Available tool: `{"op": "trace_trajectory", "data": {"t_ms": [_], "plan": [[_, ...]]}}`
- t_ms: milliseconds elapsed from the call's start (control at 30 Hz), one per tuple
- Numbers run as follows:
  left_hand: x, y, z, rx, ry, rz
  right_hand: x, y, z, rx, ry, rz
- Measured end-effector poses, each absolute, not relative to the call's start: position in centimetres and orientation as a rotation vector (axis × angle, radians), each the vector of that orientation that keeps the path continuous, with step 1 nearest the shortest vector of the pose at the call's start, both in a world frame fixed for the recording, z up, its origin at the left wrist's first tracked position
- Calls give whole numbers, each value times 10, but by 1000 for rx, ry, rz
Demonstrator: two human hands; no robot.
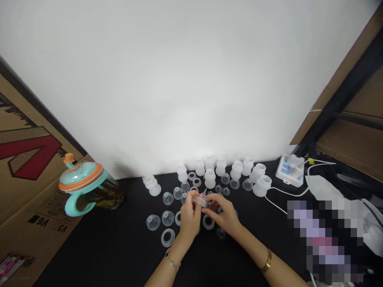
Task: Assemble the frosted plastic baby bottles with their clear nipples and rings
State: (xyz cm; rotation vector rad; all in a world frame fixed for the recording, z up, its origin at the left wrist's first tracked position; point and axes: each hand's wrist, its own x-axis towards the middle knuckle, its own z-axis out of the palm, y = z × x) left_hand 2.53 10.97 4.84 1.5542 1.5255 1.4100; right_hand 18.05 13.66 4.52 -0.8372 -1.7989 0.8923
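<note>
Both hands meet over the middle of the black table. My left hand (190, 211) grips a translucent screw ring (200, 200) from the left. On its other side the fingers of my right hand (223, 212) close on the same ring, and a clear tip, likely a bottle nipple, shows at its upper edge. Around the hands lie clear dome caps (168, 218), loose rings (168, 237) and clear nipples (226, 191). Just beyond stands a small white bottle (210, 178). Some parts under my hands are hidden.
Several white bottles (236, 170) line the wall. One bottle (151, 185) at the left has a clear top. A large lidded jug (89, 187) stands left by a cardboard box (26, 159). At right are a power strip (290, 170), white cables and a blurred patch.
</note>
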Motion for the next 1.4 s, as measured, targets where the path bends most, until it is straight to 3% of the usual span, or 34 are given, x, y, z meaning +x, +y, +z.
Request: {"op": "trace_trajectory", "data": {"t_ms": [233,400,833,1400], "plan": [[26,110,47,1565,1417,1349,179,145,50,-803,-1325,1378],[28,111,48,1639,1426,1336,181,150,52,-836,-1304,1459],[32,112,48,1730,1577,1371,205,169,60,-934,-1125,1029],[35,111,47,2042,1560,1220,218,183,48,-1122,-1096,794]]}}
